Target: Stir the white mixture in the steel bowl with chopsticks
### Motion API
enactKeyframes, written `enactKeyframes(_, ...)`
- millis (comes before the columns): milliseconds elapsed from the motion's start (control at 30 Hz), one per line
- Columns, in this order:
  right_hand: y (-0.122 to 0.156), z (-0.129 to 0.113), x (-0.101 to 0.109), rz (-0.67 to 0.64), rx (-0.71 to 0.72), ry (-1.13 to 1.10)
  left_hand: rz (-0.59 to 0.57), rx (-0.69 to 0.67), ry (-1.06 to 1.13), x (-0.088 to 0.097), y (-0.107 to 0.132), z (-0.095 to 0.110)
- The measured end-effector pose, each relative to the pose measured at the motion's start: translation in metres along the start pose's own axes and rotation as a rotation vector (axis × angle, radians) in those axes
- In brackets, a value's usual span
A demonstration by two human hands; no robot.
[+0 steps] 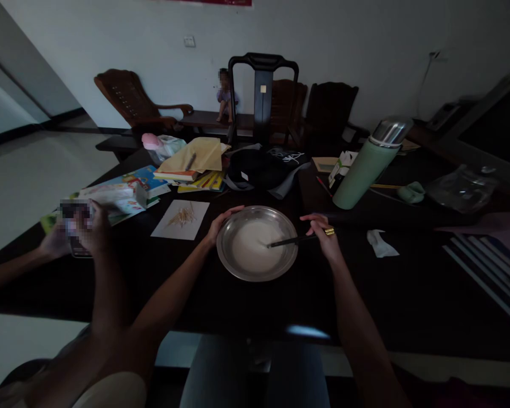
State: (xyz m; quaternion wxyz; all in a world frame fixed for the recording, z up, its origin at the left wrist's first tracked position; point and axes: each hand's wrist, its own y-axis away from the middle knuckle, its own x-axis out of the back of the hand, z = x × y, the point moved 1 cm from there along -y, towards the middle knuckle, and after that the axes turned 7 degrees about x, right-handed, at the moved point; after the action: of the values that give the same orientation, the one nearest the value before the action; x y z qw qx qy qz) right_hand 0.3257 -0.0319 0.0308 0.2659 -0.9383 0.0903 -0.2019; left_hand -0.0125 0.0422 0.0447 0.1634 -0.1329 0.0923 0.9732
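Observation:
In front of me on the dark table stands a round metal basin (224,260) holding a pale, milky mixture (255,249). My left hand (221,225) grips the basin's left rim, its fingers reaching along the far edge. On the other side, my right hand (324,233) is closed round black chopsticks (285,242) with gold-coloured ends. Their tips dip into the mixture near the middle of the basin. A white sheet of paper (161,229) with a small heap of thin wooden sticks (182,216) lies to the left of my left hand.
At the left, another person's hands (53,241) hold a phone (81,249). Behind the basin are a black cap-like item (259,170), stacked books and envelopes (199,156). A green flask (361,175), crumpled tissue (382,245) and folders (484,272) are rightward. A person sits by the far wall.

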Motion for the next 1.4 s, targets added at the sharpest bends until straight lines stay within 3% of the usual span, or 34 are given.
enactKeyframes(100, 0.001, -0.004, -0.009, -0.143, 0.027, -0.026, -0.023, 0.025, -0.007, -0.025, -0.025, -0.020)
enactKeyframes(200, 0.003, -0.006, -0.023, -0.231, 0.044, 0.034, -0.048, 0.064, -0.003, -0.020, -0.036, -0.027)
enactKeyframes(433, 0.001, -0.001, -0.001, 0.013, 0.022, 0.020, -0.033, 0.043, -0.005, -0.008, -0.040, -0.034)
enactKeyframes(633, 0.003, -0.010, -0.019, -0.246, 0.041, -0.002, -0.065, 0.068, 0.009, -0.010, -0.040, -0.033)
enactKeyframes(733, 0.003, -0.006, -0.024, -0.173, 0.045, 0.075, -0.075, 0.076, 0.019, -0.010, -0.039, -0.032)
enactKeyframes(900, 0.000, 0.001, 0.000, -0.009, 0.043, 0.037, -0.058, 0.061, 0.018, -0.009, -0.039, -0.032)
enactKeyframes(1000, 0.001, -0.004, 0.003, -0.103, 0.037, -0.046, -0.037, 0.041, 0.008, -0.009, -0.039, -0.033)
enactKeyframes(1133, 0.003, -0.009, -0.016, -0.284, 0.050, -0.016, -0.061, 0.055, 0.021, -0.008, -0.040, -0.034)
enactKeyframes(1233, 0.004, -0.006, -0.024, -0.228, 0.045, 0.075, -0.088, 0.074, 0.058, -0.006, -0.043, -0.036)
enactKeyframes(1400, 0.000, 0.000, -0.003, -0.050, 0.025, 0.070, -0.122, 0.076, 0.106, -0.002, -0.046, -0.039)
